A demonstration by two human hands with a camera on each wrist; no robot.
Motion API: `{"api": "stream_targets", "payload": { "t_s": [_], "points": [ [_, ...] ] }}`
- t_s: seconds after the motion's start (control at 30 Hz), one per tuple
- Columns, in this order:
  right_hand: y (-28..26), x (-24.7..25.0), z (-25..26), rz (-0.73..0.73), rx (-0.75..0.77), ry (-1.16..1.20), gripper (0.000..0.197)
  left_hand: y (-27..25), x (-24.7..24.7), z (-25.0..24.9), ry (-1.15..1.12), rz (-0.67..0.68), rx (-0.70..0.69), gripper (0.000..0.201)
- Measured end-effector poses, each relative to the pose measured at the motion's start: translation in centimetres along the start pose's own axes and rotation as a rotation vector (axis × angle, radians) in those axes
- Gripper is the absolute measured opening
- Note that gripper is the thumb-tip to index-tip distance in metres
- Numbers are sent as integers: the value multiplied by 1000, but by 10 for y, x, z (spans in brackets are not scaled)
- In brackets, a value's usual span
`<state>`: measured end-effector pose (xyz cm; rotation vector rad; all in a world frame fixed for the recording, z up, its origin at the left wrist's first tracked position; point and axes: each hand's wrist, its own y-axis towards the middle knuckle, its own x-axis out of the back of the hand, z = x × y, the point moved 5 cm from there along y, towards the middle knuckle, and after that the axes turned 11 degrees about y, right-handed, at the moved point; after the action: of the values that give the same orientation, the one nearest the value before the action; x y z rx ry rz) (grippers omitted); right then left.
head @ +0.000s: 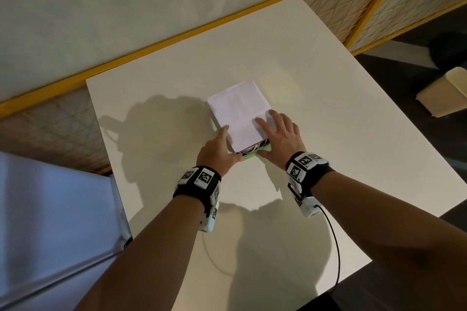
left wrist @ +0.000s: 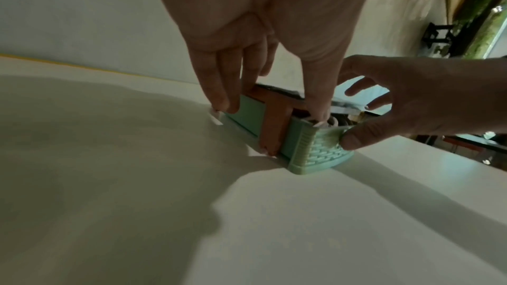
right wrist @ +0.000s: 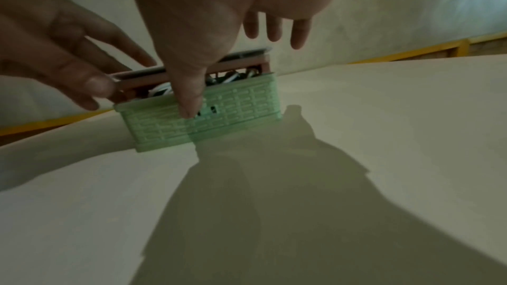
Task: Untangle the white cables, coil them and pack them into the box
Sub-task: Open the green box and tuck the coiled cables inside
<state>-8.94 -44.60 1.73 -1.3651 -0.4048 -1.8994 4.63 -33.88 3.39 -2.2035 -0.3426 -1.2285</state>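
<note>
Both hands (head: 219, 150) (head: 278, 137) flank the box (right wrist: 208, 114).

The white sheet (head: 238, 113) covers nearly all of the box (head: 252, 155) from your head view; only a green strip shows at its 6 o'clock edge. White cables (right wrist: 233, 77) show only as slivers under the lid frame, so you cannot tell how they are coiled. Your right hand (right wrist: 208, 29) has its thumb across the front wall, masking part of the weave. Your left hand (left wrist: 263, 36) is cut off at 12 o'clock in its wrist view. Clutter at 2 o'clock there is too blurred to name. A pale object (head: 447, 93) at 3 o'clock runs off the head view.
</note>
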Motion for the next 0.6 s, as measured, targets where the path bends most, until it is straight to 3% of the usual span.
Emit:
{"api": "stream_targets", "payload": {
  "t_s": [0.07, 0.13, 0.23, 0.6],
  "points": [
    [3, -2, 7, 25, 48, -41, 80, 3, 2, 4, -212, -22, 73, 77],
    [5, -2, 9, 60, 64, -49, 77, 8, 3, 10, -363, -41, 161, 61],
    [5, 0, 11, 82, 59, -31, 77, 13, 2, 14, -399, -47, 177, 44],
    [10, 3, 15, 81, 14, -25, 75, 23, -8, 25, -606, -136, 237, 34]
  ]
}}
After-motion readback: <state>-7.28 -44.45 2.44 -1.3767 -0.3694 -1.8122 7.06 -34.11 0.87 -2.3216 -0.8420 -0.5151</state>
